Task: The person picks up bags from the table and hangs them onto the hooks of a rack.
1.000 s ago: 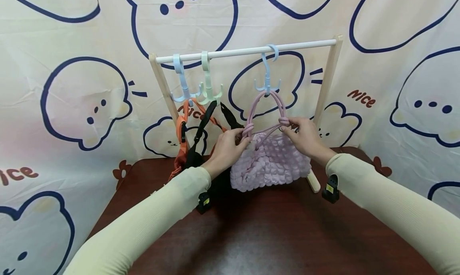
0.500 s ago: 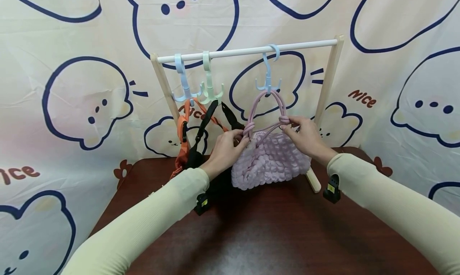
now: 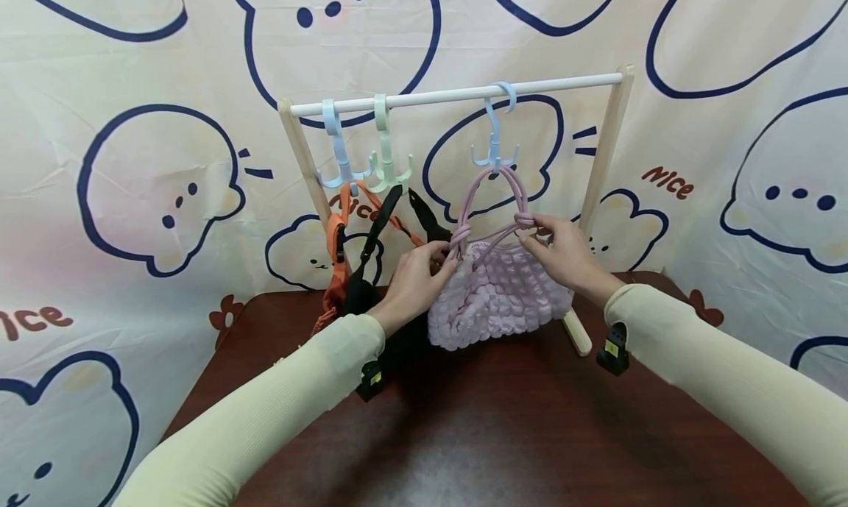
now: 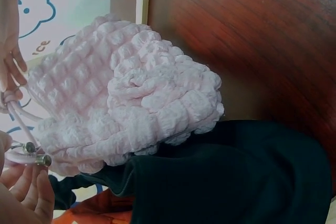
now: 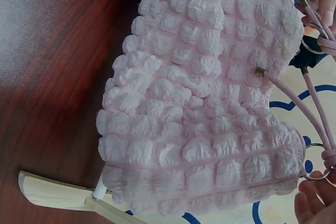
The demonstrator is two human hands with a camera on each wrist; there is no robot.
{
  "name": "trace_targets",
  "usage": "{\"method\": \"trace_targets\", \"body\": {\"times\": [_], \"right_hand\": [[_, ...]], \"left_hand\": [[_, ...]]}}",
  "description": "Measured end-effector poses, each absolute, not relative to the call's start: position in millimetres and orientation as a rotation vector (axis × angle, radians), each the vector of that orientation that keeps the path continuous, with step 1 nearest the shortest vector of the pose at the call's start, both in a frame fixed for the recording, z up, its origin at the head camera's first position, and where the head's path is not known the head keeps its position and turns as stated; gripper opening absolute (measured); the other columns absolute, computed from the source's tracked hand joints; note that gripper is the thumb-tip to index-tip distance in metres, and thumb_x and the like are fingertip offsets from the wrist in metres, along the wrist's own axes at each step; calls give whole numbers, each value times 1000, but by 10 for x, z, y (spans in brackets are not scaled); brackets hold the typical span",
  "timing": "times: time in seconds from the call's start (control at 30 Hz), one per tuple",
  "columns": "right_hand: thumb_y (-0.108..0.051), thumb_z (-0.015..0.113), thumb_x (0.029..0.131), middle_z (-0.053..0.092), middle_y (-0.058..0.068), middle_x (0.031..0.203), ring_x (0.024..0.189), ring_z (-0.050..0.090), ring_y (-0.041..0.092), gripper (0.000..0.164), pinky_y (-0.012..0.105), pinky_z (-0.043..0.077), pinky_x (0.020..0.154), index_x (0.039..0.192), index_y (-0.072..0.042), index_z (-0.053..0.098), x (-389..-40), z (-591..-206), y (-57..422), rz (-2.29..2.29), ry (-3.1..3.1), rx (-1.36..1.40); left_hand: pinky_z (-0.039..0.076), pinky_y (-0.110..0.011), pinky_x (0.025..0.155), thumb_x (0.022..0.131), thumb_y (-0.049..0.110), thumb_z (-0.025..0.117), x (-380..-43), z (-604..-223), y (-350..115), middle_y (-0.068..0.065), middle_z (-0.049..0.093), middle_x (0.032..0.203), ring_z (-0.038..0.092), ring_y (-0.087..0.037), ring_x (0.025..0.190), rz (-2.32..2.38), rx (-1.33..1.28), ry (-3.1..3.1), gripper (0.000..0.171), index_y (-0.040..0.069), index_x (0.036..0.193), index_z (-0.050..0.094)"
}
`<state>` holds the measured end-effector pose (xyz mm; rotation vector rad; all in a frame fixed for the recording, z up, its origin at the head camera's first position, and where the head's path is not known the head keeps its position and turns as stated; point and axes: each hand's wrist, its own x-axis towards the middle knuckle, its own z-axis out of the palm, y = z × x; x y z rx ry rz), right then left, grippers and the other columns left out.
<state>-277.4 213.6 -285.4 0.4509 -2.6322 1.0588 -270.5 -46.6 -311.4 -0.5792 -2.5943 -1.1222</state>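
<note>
A puffy pink bag [image 3: 500,293] hangs by its cord handles [image 3: 469,192] from a blue hook [image 3: 493,154] on the rack's white rail. At the handle's left knot, my left hand [image 3: 416,279] pinches the cord; the left wrist view shows metal-tipped cord ends [image 4: 43,159] by these fingers. My right hand [image 3: 566,253] pinches the knot on the right side of the handle. In the right wrist view, metal rings [image 5: 315,177] join the cord to the bag, and one metal-tipped cord end [image 5: 260,71] lies against the puffy fabric.
Left of the bag, an orange bag [image 3: 336,271] and a black bag [image 3: 361,290] hang from a second blue hook [image 3: 341,157] and a green hook [image 3: 384,154]. The wooden rack [image 3: 604,146] stands on a dark red-brown table [image 3: 477,426] before a cartoon-print cloth [image 3: 165,190].
My left hand has shifted very slightly at the left knot, and the bag's lower edge has risen a little. The right hand stays on its knot.
</note>
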Motion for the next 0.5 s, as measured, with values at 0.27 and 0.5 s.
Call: {"method": "trace_targets", "body": {"times": [0.27,0.5], "right_hand": [[-23,55,104,59,25,138,119,58,39,52,55,48,98,151,-2,44,-2774,-2873,2152,1089,-2648,435],[-25,54,105,55,26,143,131,53,43,58,59,44,106,154,-2,37,-2770,-2883,2160,1104,-2671,407]], "left_hand": [[54,-32,76,101,23,62,-2697,-3150,-491,-5,74,99,67,-16,85,-1131,-586,-2585,31,11,129,65],[55,-32,75,101,21,62,-2694,-3165,-526,-7,73,100,67,-17,84,-1122,-604,-2567,33,7,130,65]]}}
